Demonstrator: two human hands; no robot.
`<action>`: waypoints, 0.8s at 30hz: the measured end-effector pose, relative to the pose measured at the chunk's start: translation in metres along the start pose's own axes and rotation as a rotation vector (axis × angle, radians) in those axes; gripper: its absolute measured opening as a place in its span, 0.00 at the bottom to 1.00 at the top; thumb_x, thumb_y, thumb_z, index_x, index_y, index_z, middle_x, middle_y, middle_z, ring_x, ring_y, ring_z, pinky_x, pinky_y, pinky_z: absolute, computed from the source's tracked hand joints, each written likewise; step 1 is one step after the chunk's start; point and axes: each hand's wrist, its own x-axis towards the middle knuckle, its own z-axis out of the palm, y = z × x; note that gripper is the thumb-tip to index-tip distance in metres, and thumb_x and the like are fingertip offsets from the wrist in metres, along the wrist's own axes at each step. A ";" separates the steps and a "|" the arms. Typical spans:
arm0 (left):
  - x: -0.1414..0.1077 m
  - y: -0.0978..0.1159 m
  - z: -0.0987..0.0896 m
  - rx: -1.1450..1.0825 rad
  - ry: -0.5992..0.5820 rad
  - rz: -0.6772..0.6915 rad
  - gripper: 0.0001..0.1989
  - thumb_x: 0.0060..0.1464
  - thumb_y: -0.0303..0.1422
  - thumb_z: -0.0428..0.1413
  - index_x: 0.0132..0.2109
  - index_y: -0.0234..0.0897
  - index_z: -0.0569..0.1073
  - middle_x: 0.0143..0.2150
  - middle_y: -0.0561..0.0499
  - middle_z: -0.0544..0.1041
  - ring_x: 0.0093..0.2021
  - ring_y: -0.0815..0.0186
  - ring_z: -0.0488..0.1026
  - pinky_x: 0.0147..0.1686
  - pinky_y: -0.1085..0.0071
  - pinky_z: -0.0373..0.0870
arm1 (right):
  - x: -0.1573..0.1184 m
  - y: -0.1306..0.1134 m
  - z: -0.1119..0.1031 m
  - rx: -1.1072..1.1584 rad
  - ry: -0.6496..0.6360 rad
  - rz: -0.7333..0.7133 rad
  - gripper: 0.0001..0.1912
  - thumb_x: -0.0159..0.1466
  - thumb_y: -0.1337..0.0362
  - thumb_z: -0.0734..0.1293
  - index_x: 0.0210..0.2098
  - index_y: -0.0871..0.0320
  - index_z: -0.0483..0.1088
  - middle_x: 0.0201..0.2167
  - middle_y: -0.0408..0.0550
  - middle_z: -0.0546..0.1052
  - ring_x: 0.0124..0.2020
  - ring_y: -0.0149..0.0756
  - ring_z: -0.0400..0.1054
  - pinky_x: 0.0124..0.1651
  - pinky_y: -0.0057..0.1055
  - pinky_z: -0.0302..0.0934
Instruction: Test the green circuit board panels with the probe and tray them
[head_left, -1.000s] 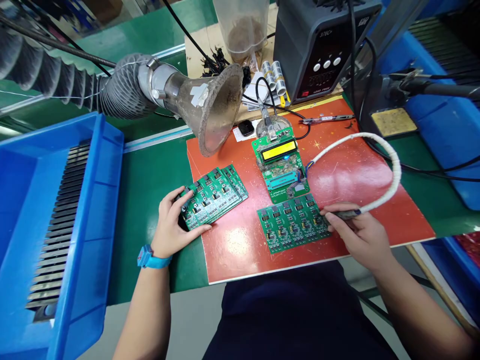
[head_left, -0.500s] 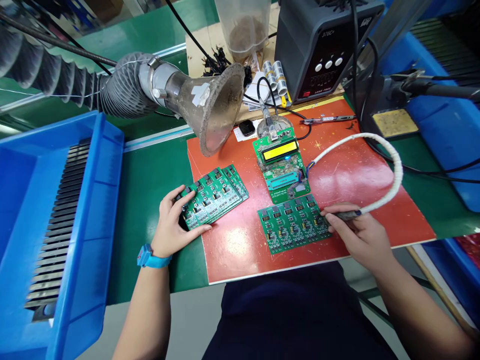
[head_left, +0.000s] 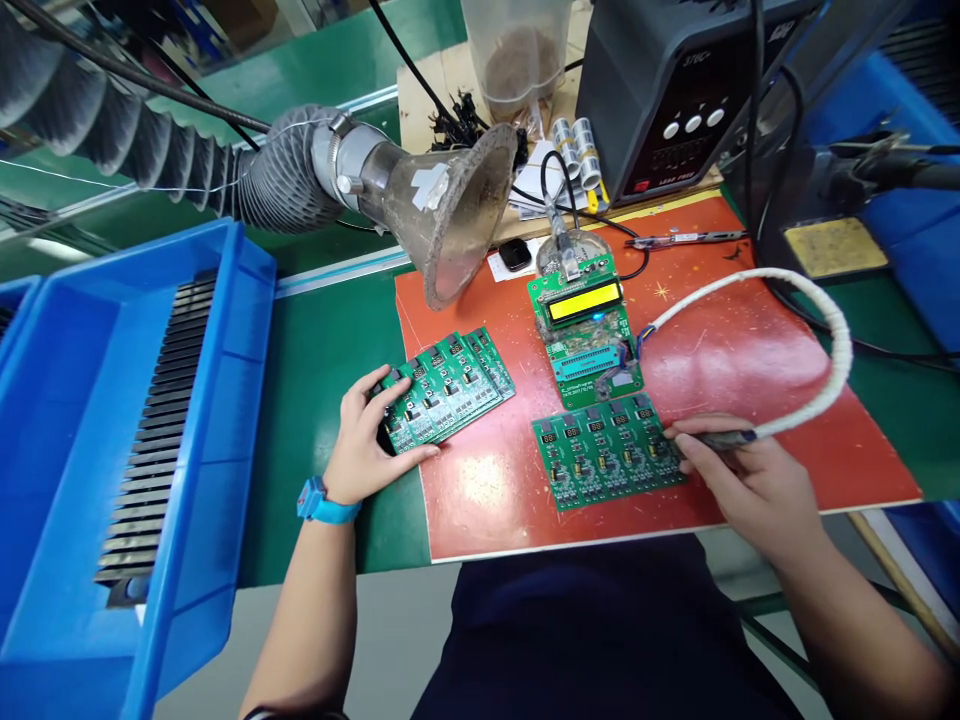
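A small stack of green circuit boards lies fanned at the left of the red mat. My left hand grips the left end of this stack, fingers over the upper edge and thumb along the lower one. Flat on the mat to the right is a green circuit board panel with a row of small digit displays. My right hand is closed round a dark pen-like probe, its fingertips at the panel's right edge. The probe's tip is hidden. A white wrapped cable links it to the programmer board, whose screen glows yellow.
A clear fume funnel on a grey hose hangs over the mat's back left. Blue bins stand at the left, one holding a black slotted rack. Behind the mat are a black soldering station, a tweezers-like tool and cables.
The camera view has turned slightly left, so everything sits further right in the picture. Both hands keep their places on the boards and the probe.
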 end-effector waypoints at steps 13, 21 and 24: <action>0.000 -0.001 0.000 -0.004 0.000 0.011 0.42 0.45 0.52 0.66 0.63 0.41 0.63 0.63 0.36 0.59 0.64 0.43 0.60 0.62 0.43 0.60 | 0.000 0.001 0.000 -0.019 0.005 -0.018 0.07 0.66 0.58 0.65 0.39 0.53 0.72 0.34 0.45 0.76 0.25 0.29 0.71 0.28 0.25 0.68; 0.000 -0.001 0.000 -0.007 0.002 0.010 0.42 0.45 0.52 0.65 0.63 0.41 0.63 0.63 0.36 0.59 0.64 0.43 0.60 0.62 0.43 0.60 | 0.001 -0.002 0.001 -0.024 0.011 -0.031 0.06 0.66 0.59 0.65 0.39 0.53 0.72 0.34 0.44 0.76 0.24 0.28 0.70 0.28 0.24 0.68; 0.000 -0.001 0.000 -0.009 0.002 0.011 0.42 0.45 0.52 0.65 0.63 0.41 0.62 0.63 0.36 0.59 0.64 0.43 0.60 0.62 0.43 0.60 | 0.001 -0.002 0.000 -0.043 0.014 -0.038 0.06 0.66 0.60 0.65 0.38 0.53 0.72 0.33 0.44 0.76 0.24 0.28 0.70 0.27 0.24 0.68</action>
